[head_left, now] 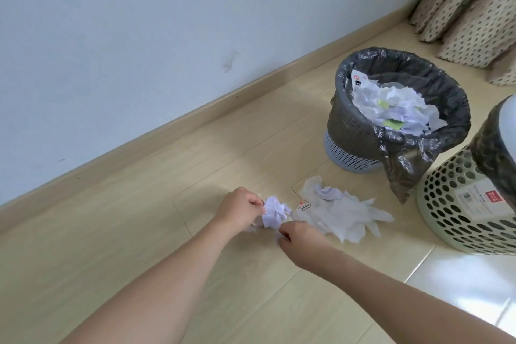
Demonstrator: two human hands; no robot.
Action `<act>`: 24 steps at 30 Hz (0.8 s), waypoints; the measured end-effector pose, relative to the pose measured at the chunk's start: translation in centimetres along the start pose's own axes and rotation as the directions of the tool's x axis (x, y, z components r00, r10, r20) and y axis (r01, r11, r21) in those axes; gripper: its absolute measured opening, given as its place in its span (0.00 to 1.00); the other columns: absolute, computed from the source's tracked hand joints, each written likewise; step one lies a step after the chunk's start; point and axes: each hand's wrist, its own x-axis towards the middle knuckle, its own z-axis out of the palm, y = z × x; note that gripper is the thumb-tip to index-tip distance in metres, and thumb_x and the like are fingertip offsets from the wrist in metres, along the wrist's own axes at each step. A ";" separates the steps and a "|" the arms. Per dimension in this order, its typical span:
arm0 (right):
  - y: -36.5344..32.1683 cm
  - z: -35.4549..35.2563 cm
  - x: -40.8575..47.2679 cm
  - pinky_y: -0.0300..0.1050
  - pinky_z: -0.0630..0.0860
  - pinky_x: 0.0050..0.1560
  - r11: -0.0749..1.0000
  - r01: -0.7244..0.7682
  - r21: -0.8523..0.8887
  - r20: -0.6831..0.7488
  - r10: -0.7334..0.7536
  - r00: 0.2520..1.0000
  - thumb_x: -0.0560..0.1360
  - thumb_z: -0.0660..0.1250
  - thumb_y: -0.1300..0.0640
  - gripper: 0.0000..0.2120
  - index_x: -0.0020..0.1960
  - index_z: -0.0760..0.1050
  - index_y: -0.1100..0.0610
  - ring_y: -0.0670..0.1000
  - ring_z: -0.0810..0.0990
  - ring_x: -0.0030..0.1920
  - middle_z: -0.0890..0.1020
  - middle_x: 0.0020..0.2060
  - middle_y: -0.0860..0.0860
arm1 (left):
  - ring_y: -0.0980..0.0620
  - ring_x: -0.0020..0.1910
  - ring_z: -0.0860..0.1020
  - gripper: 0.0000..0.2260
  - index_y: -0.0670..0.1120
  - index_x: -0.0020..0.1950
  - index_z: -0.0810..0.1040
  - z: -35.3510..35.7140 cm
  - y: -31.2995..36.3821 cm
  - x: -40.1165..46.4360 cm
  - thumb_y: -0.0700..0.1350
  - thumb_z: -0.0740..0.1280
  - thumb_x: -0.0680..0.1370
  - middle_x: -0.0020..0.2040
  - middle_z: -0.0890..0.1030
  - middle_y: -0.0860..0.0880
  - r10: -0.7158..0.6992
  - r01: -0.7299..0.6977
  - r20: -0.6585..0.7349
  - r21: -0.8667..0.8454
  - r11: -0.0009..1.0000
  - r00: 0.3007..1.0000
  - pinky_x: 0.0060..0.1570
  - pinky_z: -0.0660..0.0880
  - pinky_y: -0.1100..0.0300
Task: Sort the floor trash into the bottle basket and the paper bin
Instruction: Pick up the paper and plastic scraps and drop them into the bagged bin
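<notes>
Two bins (399, 109) on pale wood floor (139, 232) by a white wall (139, 36), dotted curtain (474, 8) behind, my left hand (240, 209) and right hand (300, 234) both pinching a crumpled white paper (273, 212) on the floor, more paper (343, 212) beside it.

two bins (363, 134), two hands (240, 211)

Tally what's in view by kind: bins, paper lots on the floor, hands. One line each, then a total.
Bins: 2, the grey-lined paper bin holding crumpled paper and the cream perforated basket at the right edge.
Paper lots on the floor: 2, the crumpled wad between the hands and the loose white pile beside it.
Hands: 2, the left hand and the right hand, both on the wad.
Total: 6
</notes>
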 end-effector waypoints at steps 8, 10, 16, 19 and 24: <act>0.7 -17.6 -3.5 0.41 0.69 0.33 0.998 0.011 -0.069 0.268 0.008 0.963 0.79 0.58 0.56 0.10 0.43 0.74 0.56 0.49 0.74 0.29 0.80 0.33 0.50 | 0.51 0.31 0.78 0.05 0.45 0.40 0.70 -5.5 8.8 -1.9 0.40 0.64 0.74 0.35 0.77 0.47 0.007 -0.027 -0.078 -0.255 0.967 0.997 0.36 0.70 0.59; 1.7 -22.4 -4.4 0.42 0.67 0.33 0.999 0.005 0.051 0.110 -0.011 0.994 0.79 0.60 0.55 0.11 0.42 0.76 0.58 0.50 0.70 0.28 0.78 0.31 0.51 | 0.50 0.31 0.77 0.04 0.45 0.41 0.70 -6.6 12.7 -1.9 0.39 0.63 0.75 0.36 0.77 0.46 0.082 -0.114 -0.131 -0.258 0.959 0.988 0.35 0.71 0.58; 7.2 -29.8 -3.1 0.39 0.60 0.26 0.957 -0.073 0.280 -0.533 0.219 0.817 0.78 0.59 0.60 0.11 0.38 0.72 0.60 0.52 0.64 0.28 0.70 0.31 0.55 | 0.42 0.41 0.82 0.03 0.43 0.46 0.74 -8.2 25.4 0.4 0.41 0.63 0.75 0.42 0.83 0.42 0.285 -0.362 -0.345 -0.182 0.914 0.894 0.43 0.79 0.48; 9.1 -29.0 -2.7 0.40 0.63 0.28 0.919 -0.166 0.357 -0.476 0.332 0.815 0.75 0.57 0.65 0.10 0.35 0.65 0.58 0.52 0.66 0.29 0.71 0.31 0.54 | 0.42 0.44 0.83 0.01 0.46 0.46 0.74 -6.6 29.7 2.2 0.43 0.64 0.76 0.41 0.83 0.45 0.293 -0.340 -0.277 -0.141 0.930 0.915 0.48 0.81 0.44; 10.4 -26.9 -2.8 0.51 0.74 0.53 0.924 -0.178 0.338 -0.541 0.345 0.767 0.75 0.56 0.61 0.14 0.59 0.71 0.59 0.59 0.74 0.54 0.74 0.56 0.58 | 0.44 0.48 0.84 0.06 0.46 0.55 0.74 -4.1 31.1 3.9 0.42 0.60 0.80 0.44 0.78 0.50 0.201 -0.223 -0.157 -0.142 0.964 0.967 0.48 0.82 0.50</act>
